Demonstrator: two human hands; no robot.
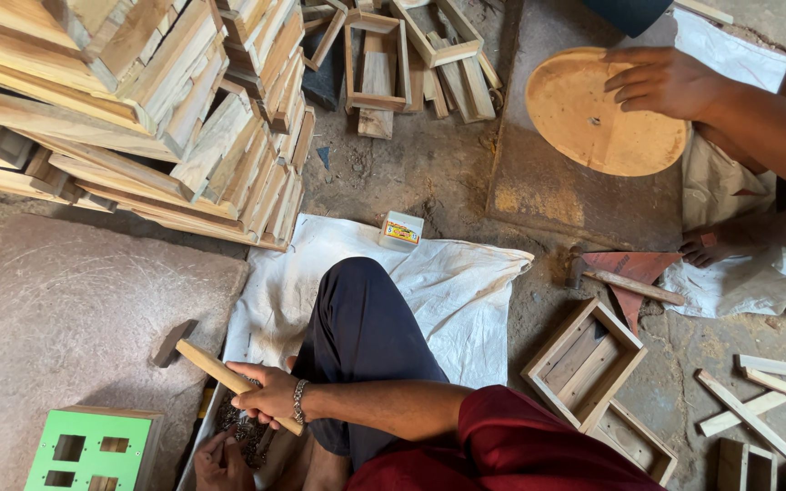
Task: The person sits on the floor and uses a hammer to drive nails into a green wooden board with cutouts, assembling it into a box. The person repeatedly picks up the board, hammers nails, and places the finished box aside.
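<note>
Your right hand point(270, 397) is wrapped tight around the pale wooden handle of a hammer point(220, 368), whose dark, blocky head hangs over the right edge of a big, rough stone slab point(75, 318). Just below it, your left hand point(222, 462) has its fingers curled down into a narrow tray of small dark nails point(243, 427); you cannot tell whether they pinch any. At the slab's bottom edge sits a wooden box with a flat green plate point(93, 448) cut with square holes. Your knee in dark trousers rests on a crumpled white cloth point(448, 291), and a small cardboard box point(400, 231) lies at the cloth's top edge. On the dirt floor to the right stand open rectangular wooden frames point(584, 364) and loose thin strips point(748, 409). Stacked, rough-sawn planks point(138, 109) fill the top left corner. Another person's hand point(661, 82) lies flat, fingers spread, on a round wooden disc point(593, 118).
</note>
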